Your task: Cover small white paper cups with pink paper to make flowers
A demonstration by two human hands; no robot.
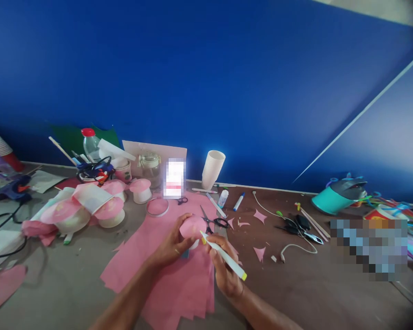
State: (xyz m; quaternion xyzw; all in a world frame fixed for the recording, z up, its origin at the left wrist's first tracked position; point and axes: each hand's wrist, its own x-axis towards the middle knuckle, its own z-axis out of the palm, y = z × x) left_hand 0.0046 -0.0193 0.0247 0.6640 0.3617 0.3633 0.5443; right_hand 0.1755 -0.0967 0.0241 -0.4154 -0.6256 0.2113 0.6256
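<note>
We find the pink disc [192, 227] above the pink sheets [179, 295], pinched between thumb and curved fingers of our left hand [170, 247]. Our right hand [224, 270] is curled around the white marker [230, 261], tip angled up-left beside the disc's right edge; we cannot confirm contact.

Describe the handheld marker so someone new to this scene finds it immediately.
Start at the pink paper in the picture's lower middle. At its right edge is the right hand, gripping the white marker. Its yellow end sets it apart from the blue-and-white marker lying farther back.
</note>
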